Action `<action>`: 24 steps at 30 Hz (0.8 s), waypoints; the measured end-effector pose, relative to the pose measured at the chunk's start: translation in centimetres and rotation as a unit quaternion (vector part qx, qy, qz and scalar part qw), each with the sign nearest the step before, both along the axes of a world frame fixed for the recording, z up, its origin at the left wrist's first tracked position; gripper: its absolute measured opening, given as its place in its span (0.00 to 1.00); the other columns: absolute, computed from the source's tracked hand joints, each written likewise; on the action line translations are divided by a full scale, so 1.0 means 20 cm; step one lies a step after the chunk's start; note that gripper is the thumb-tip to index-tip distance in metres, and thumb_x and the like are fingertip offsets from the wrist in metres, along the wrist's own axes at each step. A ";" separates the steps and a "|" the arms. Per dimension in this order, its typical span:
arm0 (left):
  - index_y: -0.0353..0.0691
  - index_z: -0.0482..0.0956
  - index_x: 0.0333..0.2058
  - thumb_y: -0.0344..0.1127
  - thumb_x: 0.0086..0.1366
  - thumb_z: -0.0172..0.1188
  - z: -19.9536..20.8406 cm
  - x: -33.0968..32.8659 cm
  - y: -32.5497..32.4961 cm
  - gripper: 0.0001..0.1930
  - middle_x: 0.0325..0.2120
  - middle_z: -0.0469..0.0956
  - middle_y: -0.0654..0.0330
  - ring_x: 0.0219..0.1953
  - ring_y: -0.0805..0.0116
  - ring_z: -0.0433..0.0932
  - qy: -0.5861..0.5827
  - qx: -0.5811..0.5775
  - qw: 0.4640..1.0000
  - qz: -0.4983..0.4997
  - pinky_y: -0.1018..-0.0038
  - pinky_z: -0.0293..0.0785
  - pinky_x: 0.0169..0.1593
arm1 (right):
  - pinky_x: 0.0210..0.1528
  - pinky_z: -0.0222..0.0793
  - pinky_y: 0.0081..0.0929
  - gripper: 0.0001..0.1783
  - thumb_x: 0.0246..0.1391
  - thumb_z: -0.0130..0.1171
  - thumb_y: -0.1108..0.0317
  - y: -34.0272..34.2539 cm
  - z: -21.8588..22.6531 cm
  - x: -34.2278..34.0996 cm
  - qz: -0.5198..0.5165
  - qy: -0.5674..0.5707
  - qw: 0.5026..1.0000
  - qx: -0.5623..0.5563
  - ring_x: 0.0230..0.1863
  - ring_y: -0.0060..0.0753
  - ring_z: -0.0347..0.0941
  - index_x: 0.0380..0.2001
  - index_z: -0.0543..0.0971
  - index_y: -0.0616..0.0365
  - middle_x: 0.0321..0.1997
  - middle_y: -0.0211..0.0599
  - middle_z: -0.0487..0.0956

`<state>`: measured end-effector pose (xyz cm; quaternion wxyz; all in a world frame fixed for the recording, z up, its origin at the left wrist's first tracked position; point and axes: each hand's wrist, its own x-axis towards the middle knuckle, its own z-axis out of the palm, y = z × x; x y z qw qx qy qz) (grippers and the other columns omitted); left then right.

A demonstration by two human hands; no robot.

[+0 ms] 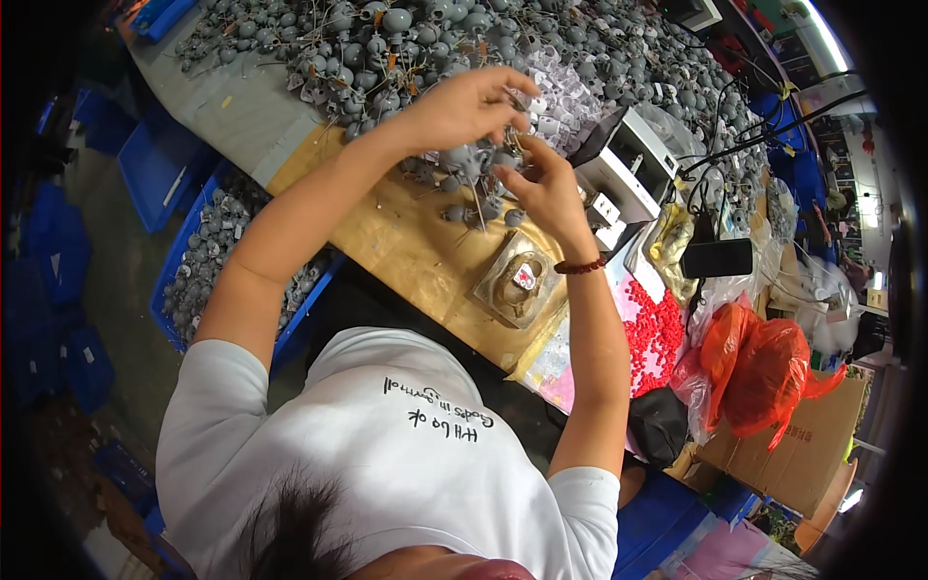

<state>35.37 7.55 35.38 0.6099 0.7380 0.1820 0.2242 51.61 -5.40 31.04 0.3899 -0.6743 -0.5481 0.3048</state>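
Over the tan work surface, my two hands are close together beside a heap of small grey round parts with thin wires. My left hand has its fingers curled in toward the thumb; what they pinch is too small to make out. My right hand, with a dark red bead bracelet at the wrist, has thumb and fingers curved about a small grey round part. More wired grey parts lie just under the hands. Nearer me sits a square metal fixture, with a small white and red piece on it.
A large pile of grey parts covers the far table, with translucent white pieces among them. Right of my hands stands a white boxy device. Beyond are red pieces and a red plastic bag. A blue bin is at left.
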 end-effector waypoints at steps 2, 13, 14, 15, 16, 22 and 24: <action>0.40 0.75 0.53 0.26 0.64 0.54 0.00 -0.06 0.06 0.18 0.34 0.79 0.62 0.30 0.80 0.75 0.041 0.141 0.985 0.096 0.79 0.73 0.34 | 0.40 0.73 0.31 0.26 0.45 0.69 0.63 -0.04 0.05 0.09 -0.018 -0.067 0.998 0.010 0.36 0.35 0.78 0.50 0.80 0.56 0.37 0.46 0.80; 0.39 0.80 0.48 0.35 0.66 0.59 0.02 -0.03 0.07 0.13 0.32 0.83 0.60 0.33 0.74 0.79 0.079 0.200 0.977 0.004 0.73 0.74 0.37 | 0.39 0.73 0.35 0.26 0.43 0.69 0.66 -0.03 0.26 0.20 -0.054 -0.237 0.969 0.039 0.34 0.43 0.75 0.49 0.79 0.52 0.38 0.43 0.76; 0.39 0.80 0.48 0.35 0.66 0.59 0.02 0.02 0.05 0.13 0.31 0.83 0.60 0.32 0.75 0.79 0.059 0.206 0.977 -0.007 0.73 0.74 0.36 | 0.40 0.74 0.35 0.26 0.42 0.69 0.67 -0.04 0.27 0.17 -0.036 -0.251 0.965 0.061 0.34 0.43 0.75 0.49 0.78 0.52 0.39 0.43 0.76; 0.39 0.80 0.48 0.35 0.66 0.59 0.02 0.06 0.04 0.13 0.31 0.83 0.60 0.32 0.75 0.79 0.041 0.214 0.976 -0.014 0.73 0.73 0.36 | 0.40 0.74 0.35 0.26 0.42 0.69 0.69 -0.02 0.27 0.14 -0.015 -0.263 0.961 0.085 0.35 0.43 0.76 0.49 0.78 0.53 0.39 0.42 0.76; 0.40 0.80 0.44 0.39 0.64 0.60 0.04 0.08 0.01 0.13 0.31 0.84 0.57 0.32 0.62 0.83 0.014 0.249 0.968 0.016 0.68 0.76 0.39 | 0.40 0.74 0.35 0.27 0.41 0.69 0.71 -0.01 0.28 0.12 0.006 -0.274 0.955 0.109 0.35 0.44 0.76 0.49 0.77 0.53 0.40 0.42 0.76; 0.38 0.78 0.43 0.36 0.67 0.60 0.05 0.12 0.15 0.10 0.31 0.82 0.60 0.31 0.73 0.78 -0.001 0.233 0.958 0.166 0.74 0.75 0.37 | 0.36 0.77 0.32 0.27 0.40 0.67 0.79 0.06 0.48 0.31 -0.109 -0.411 0.842 0.332 0.34 0.39 0.76 0.47 0.77 0.51 0.48 0.41 0.72; 0.37 0.77 0.42 0.37 0.67 0.60 0.04 0.10 0.21 0.10 0.32 0.80 0.62 0.32 0.73 0.77 -0.037 0.257 0.947 0.191 0.73 0.75 0.38 | 0.36 0.75 0.29 0.27 0.41 0.68 0.79 0.10 0.55 0.36 -0.127 -0.364 0.853 0.352 0.35 0.36 0.76 0.48 0.77 0.51 0.47 0.39 0.72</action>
